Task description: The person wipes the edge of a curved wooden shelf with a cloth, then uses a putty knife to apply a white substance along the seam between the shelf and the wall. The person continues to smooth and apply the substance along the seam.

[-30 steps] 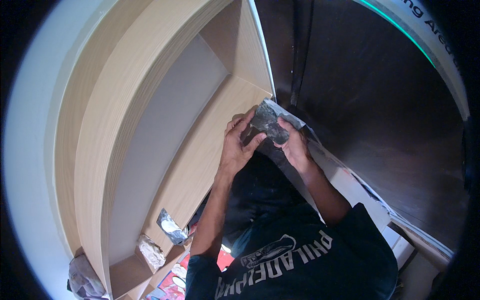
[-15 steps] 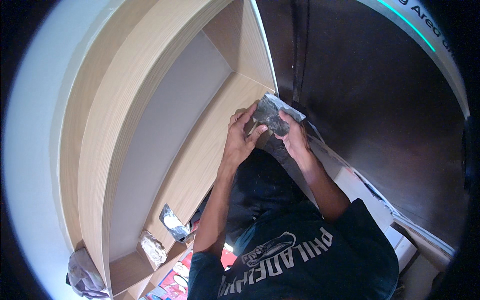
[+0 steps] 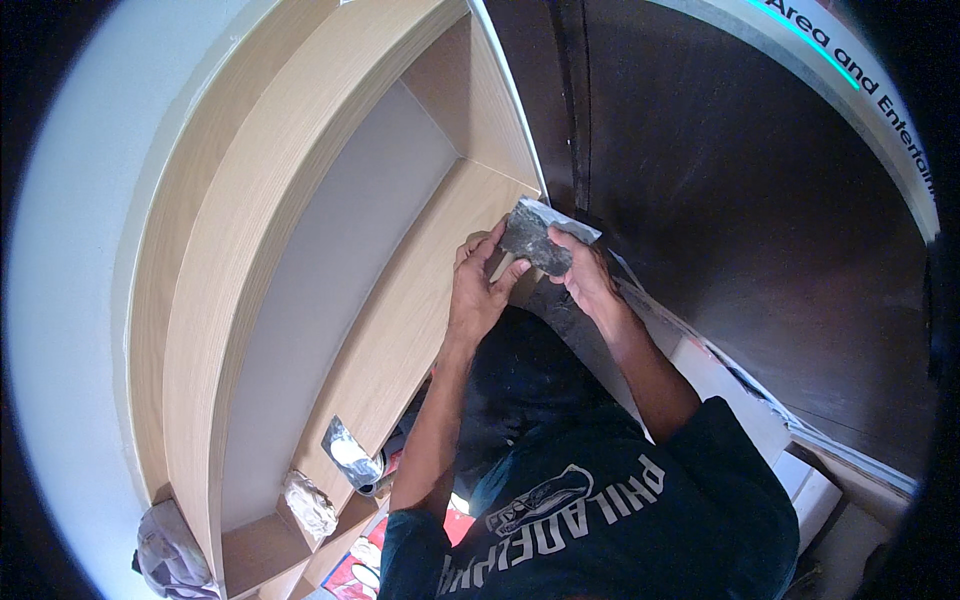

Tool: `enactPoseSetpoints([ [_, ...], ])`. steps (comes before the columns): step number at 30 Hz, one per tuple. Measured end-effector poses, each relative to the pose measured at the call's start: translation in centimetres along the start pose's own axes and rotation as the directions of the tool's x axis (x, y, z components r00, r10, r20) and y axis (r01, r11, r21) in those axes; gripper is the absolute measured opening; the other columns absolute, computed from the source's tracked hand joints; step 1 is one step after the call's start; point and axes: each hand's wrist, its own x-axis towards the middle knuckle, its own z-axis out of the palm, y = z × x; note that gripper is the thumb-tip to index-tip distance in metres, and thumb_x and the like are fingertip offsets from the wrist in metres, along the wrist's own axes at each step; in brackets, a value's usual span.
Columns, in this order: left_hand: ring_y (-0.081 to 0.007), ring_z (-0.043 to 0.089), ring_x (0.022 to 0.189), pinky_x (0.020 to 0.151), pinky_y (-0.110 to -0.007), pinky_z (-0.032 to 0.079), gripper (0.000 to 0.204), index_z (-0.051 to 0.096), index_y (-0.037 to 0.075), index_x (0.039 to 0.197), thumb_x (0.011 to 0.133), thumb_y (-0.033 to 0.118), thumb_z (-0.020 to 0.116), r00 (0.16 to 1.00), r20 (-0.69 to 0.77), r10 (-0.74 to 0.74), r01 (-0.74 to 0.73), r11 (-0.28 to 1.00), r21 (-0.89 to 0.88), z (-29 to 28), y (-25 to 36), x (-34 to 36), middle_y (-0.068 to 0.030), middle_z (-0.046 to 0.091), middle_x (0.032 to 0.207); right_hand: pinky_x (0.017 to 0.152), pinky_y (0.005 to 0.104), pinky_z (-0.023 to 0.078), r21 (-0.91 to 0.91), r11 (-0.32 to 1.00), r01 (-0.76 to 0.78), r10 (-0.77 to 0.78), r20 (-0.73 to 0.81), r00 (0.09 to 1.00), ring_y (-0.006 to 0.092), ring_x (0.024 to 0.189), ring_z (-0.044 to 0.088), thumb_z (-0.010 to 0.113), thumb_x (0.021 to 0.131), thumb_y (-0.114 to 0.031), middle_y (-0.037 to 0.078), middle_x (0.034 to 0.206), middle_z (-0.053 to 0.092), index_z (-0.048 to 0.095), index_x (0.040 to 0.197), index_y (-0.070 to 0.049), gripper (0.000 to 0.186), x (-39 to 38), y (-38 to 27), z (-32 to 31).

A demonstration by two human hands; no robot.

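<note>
My right hand [image 3: 585,270] grips a flat grey scraper blade [image 3: 530,235], thumb on top and fingers beneath. The blade is smeared with dark patches, and white paste lines its far edge. My left hand [image 3: 480,285] is curled at the blade's left side, its fingertips against the edge and its thumb by the near corner. A pale strip shows between that thumb and the fingers; what it belongs to is unclear. Both hands are near the far end of a light wood shelf [image 3: 400,290]. A second scraper blade [image 3: 350,455] bearing white paste rests at the shelf's near end.
A crumpled pale plastic bag [image 3: 310,503] lies beside the second blade. A grey cloth [image 3: 170,545] hangs at the lower left. To the right stands a large dark panel [image 3: 750,220]. A curved wood frame [image 3: 240,200] rises on the left.
The view has shifted slightly. Both hands stay at the grey blade, whose tilt has changed a little, with the right thumb lying farther over its face.
</note>
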Motion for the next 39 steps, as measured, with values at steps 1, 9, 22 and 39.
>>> enactPoseSetpoints([
  [1, -0.0265, 0.052, 0.105, 0.098, -0.036, 0.040, 0.065, 0.051, 0.003, 0.135, 0.078, 0.021, 0.077, 1.000, -0.007, 0.010, -0.010, 0.999, 0.040, 0.0, -0.3, -0.1, -0.0140, 0.059, 0.112, 0.079, 0.0437, 0.045, 0.002, 1.000, 0.004, -0.004, -0.002, 1.000, 0.0172, 0.097, 0.059, 0.065, 0.088, -0.032, 0.001, 0.107, 0.063, 0.060, 0.114, -0.012, 0.033, 0.0, 0.1, 0.0],
  [9, -0.0251, 0.049, 0.112, 0.102, -0.035, 0.037, 0.061, 0.048, -0.001, 0.136, 0.083, 0.019, 0.073, 0.994, 0.069, -0.087, 0.086, 0.996, 0.016, 0.0, 0.1, 0.5, -0.0130, 0.057, 0.120, 0.074, 0.0390, 0.046, -0.013, 0.998, 0.054, -0.053, 0.033, 0.998, 0.0159, 0.094, 0.060, 0.065, 0.088, -0.033, 0.003, 0.107, 0.063, 0.061, 0.116, -0.011, 0.036, 1.0, 0.1, 0.0],
  [22, -0.0259, 0.049, 0.115, 0.104, -0.036, 0.037, 0.062, 0.046, -0.001, 0.137, 0.085, 0.020, 0.072, 0.997, 0.008, -0.078, 0.078, 0.996, -0.037, 0.1, -0.4, -0.1, -0.0156, 0.056, 0.121, 0.060, 0.0356, 0.049, -0.117, 0.988, 0.101, -0.101, 0.008, 0.995, 0.0168, 0.090, 0.061, 0.067, 0.085, -0.036, 0.004, 0.107, 0.063, 0.061, 0.116, -0.010, 0.040, 0.8, 0.0, 0.6],
  [39, -0.0293, 0.047, 0.115, 0.104, -0.038, 0.035, 0.057, 0.052, 0.003, 0.134, 0.082, 0.017, 0.072, 1.000, 0.001, 0.022, -0.022, 0.991, 0.135, 0.8, -0.7, 0.2, -0.0153, 0.059, 0.121, 0.056, 0.0320, 0.050, -0.164, 0.972, 0.168, -0.177, -0.043, 0.983, 0.0154, 0.081, 0.062, 0.067, 0.086, -0.033, 0.006, 0.100, 0.065, 0.064, 0.110, -0.006, 0.036, 2.3, 0.9, -0.2],
])
